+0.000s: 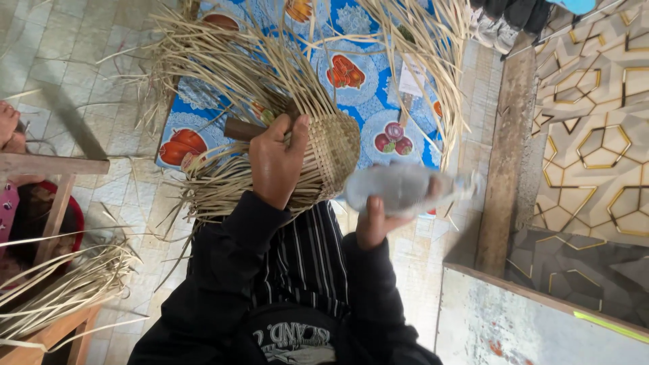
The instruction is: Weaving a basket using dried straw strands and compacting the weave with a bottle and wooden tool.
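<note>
- Your left hand [278,162] is clamped around the half-woven basket [331,152] at frame centre.
- Your right hand [376,222] grips a blurred clear bottle [405,188], just right of the basket.
- Loose strips [223,67] fan out upper left and upper right, crowding the patterned cloth [368,88].
- A wooden beam [503,155] borders the right; open tiled floor [61,40] lies upper left.

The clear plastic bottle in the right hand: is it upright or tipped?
Tipped: the clear plastic bottle lies nearly sideways in the right hand, blurred, beside the woven straw basket.

Head cam, looks steeply down, close; edges maybe tilted.
</note>
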